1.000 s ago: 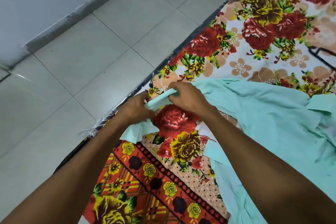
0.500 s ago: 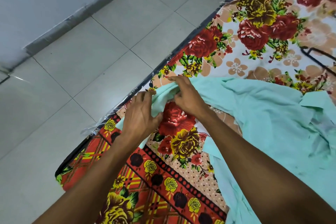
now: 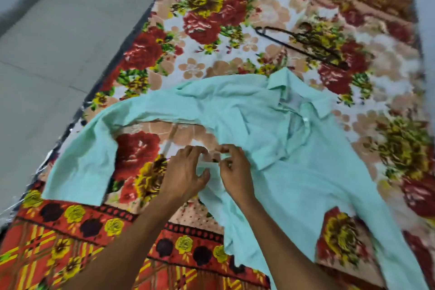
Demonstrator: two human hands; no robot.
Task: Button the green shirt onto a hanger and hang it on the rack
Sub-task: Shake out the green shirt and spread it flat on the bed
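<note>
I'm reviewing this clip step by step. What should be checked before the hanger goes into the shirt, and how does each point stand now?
1. Green shirt spread on the floral blanket: ok, though rumpled.
2. Hanger within sight: ok, lying beyond the collar, apart from the shirt.
3. Collar open to take the hanger: ok.
4. Left hand and right hand free: not ok, both pinch the shirt's edge.
5. Sleeve laid flat: ok.
6. Buttons undone: cannot tell, blurred.
</note>
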